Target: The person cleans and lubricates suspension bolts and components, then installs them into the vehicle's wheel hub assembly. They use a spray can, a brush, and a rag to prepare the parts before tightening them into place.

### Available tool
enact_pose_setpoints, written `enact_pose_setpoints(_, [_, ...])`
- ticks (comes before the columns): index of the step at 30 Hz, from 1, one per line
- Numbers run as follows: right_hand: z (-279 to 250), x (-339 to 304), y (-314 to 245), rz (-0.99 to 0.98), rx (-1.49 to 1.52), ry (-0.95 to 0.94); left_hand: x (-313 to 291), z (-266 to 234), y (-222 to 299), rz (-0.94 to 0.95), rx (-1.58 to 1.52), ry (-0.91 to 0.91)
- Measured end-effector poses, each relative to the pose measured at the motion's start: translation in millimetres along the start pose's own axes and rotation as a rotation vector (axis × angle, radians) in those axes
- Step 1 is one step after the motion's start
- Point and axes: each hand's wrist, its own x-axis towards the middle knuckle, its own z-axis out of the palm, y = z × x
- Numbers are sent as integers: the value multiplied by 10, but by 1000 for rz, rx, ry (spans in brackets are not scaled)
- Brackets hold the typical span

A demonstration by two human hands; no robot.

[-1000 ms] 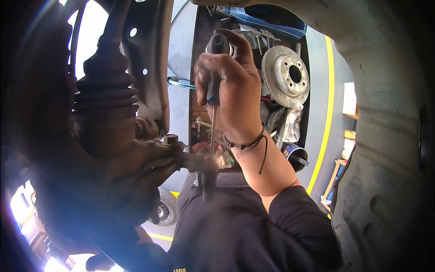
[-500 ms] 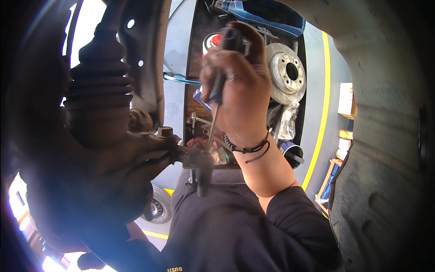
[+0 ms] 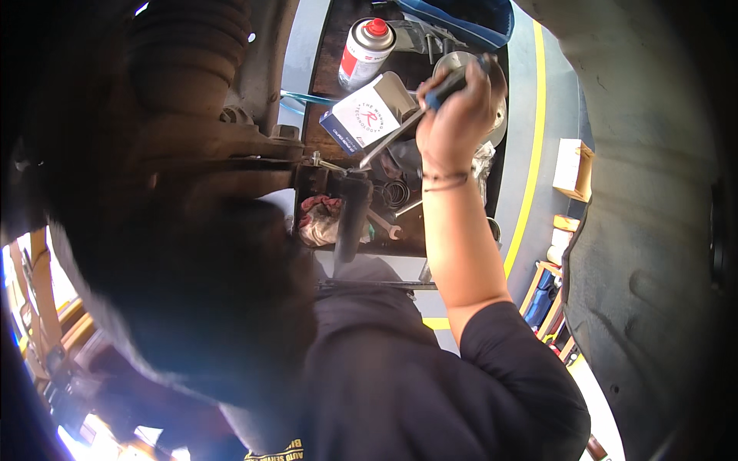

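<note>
My right hand [image 3: 460, 123] is wrapped around the dark, blue-collared handle of a screwdriver [image 3: 390, 140]. Its metal shaft slants down to the left, and the tip is by the top of a dark cylindrical part [image 3: 352, 219]. Whether the tip touches that part, I cannot tell. The cylinder hangs at the end of a dark metal arm [image 3: 223, 151] with a bolt head [image 3: 284, 133] on it. Above that arm sits a pleated rubber boot [image 3: 188, 65]. My left hand is not visible; the lower left is dark and blurred.
Beyond my hand, a dark bench [image 3: 327, 58] carries a red-capped spray can [image 3: 367, 55], a white-and-blue box [image 3: 366, 115], a wrench [image 3: 384, 224], a crumpled rag [image 3: 321, 223] and a brake disc [image 3: 498, 129], partly hidden. A curved wheel-arch liner [image 3: 653, 230] stands close on the right.
My right hand has moved right, still gripping the screwdriver, which has gone from nearly upright to a clear slant. The view has shifted, and more of the box and bench now shows.
</note>
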Motion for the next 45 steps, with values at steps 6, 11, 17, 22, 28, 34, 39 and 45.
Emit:
enact_pose_setpoints(6, [-761, -1158, -334, -143, -653, -79, 294, 324, -273, 212, 240, -306])
enact_pose_setpoints(11, [-1162, -1942, -781, 32, -188, 182, 669, 184, -264, 365, 89, -274])
enact_pose_setpoints(17, [-858, -2868, -696, 172, 121, 440, 636, -51, -158, -598, -1605, -549])
enact_pose_setpoints(22, [-618, -3511, -329, 330, -291, 438, 427, 32, 246, -794, -1745, -761])
enact_pose_setpoints(28, [-925, -3709, -629, 280, -319, 581, 72, -42, 643, -889, -2038, -811])
enact_pose_setpoints(34, [-1280, -3880, -859, 173, -1106, -31, -134, 325, 845, -745, -1657, -599])
enact_pose_setpoints(39, [-1954, -3854, -1520, 166, -1229, -251, -531, 916, 1426, -692, -1646, -444])
enact_pose_setpoints(45, [-3532, -3953, -2574, 52, -1591, -239, -1189, 2339, 2473, -682, -1625, -345])
